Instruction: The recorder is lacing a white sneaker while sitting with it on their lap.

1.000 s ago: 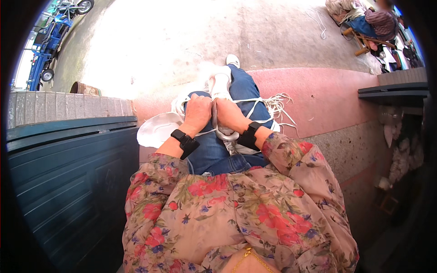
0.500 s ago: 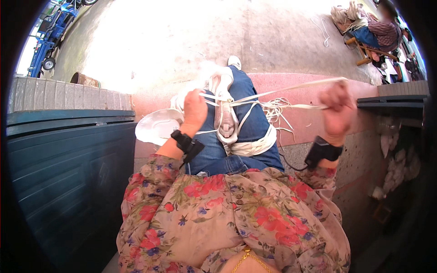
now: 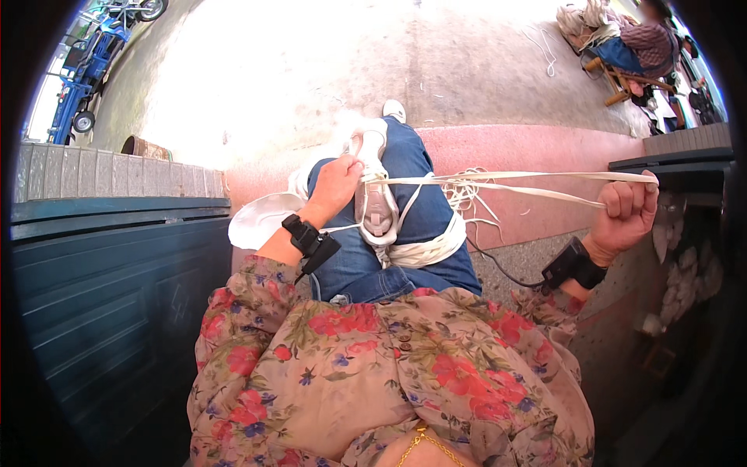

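Note:
A white and greyish-pink sneaker lies lengthwise on my lap between my thighs. My left hand is closed at its left edge by the lacing; its fingertips are partly hidden. Far out to the right, my right hand is closed around a long white shoelace. Two strands of it run nearly taut from the shoe's lacing to that hand. A bundle of white laces rests across my right thigh. Beside my left thigh is a smooth white rounded thing, its kind unclear.
More loose laces lie in a tangle on the pink floor. Dark blue panels stand at my left, and a dark shelf at my right. A person sits far right near piled laces; a blue vehicle stands far left.
My right hand has moved right and down, drawing the lace strands out longer and straighter. My left hand has come in to the right, against the shoe's lacing.

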Tool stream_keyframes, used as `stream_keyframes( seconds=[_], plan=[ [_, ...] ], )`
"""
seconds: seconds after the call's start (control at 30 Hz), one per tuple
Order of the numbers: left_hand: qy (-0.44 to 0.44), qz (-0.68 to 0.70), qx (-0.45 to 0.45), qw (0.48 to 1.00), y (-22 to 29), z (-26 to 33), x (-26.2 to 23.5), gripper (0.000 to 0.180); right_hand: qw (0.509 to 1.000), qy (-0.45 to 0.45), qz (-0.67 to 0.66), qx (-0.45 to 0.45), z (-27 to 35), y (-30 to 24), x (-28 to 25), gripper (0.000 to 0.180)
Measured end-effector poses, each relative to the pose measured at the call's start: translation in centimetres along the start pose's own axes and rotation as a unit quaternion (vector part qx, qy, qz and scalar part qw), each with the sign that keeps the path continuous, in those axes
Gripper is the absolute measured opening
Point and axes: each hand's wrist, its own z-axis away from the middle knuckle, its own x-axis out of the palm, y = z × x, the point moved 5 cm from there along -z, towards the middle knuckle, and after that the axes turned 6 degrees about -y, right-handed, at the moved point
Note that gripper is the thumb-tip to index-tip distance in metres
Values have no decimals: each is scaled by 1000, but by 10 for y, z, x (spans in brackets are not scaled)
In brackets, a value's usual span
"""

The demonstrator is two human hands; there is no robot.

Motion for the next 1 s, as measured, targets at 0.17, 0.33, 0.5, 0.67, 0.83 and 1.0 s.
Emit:
stream_keyframes(
  seconds=[0.17,0.33,0.5,0.67,0.83,1.0],
  plan=[
    [-167,-71,30,983,6,-11,15,22,993,-5,121,4,1,-5,-4,14],
    [-294,-138,44,945,1,-23,20,20,982,36,187,8,7,-10,-11,14],
    [-355,-187,52,914,7,-31,15,16,973,42,225,9,9,-12,-12,14],
    [-343,-141,68,926,23,-22,2,17,951,146,271,28,12,-10,-29,15],
    [-279,150,74,946,74,-9,-70,23,862,336,336,176,30,71,-72,29],
    [-5,483,75,873,88,-18,-230,6,728,294,123,606,112,226,-70,28]
  ],
)
